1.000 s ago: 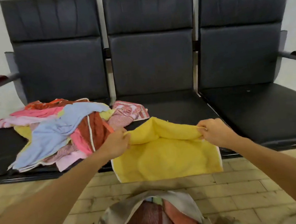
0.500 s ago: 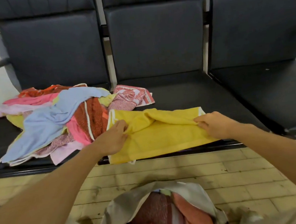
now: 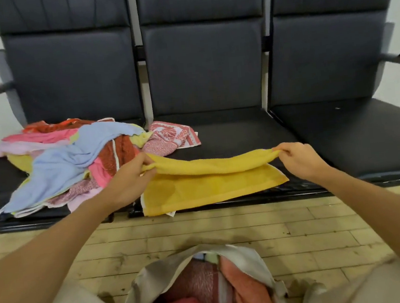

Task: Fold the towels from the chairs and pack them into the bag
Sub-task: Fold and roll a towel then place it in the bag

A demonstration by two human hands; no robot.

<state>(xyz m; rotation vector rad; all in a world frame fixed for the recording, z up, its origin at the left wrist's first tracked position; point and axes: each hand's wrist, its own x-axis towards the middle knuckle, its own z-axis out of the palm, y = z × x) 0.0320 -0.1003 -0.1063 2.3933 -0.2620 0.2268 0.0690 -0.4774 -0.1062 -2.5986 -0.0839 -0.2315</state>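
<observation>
Your left hand [image 3: 132, 179] and right hand [image 3: 300, 160] each pinch one end of the yellow towel [image 3: 210, 187], its folded edge raised above the middle seat [image 3: 236, 135]. Lay that edge down square, with the corners matched. The near hem sits at the seat's front lip. There is bare seat to the right, while the towel pile [image 3: 71, 162] crowds the left.

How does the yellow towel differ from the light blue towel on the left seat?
The yellow terry towel is pinched at both ends by the left hand and right hand; the light blue towel is untouched. The yellow terry towel is doubled into a strip; the light blue towel lies crumpled on the pile. Both are on the black chairs.
</observation>
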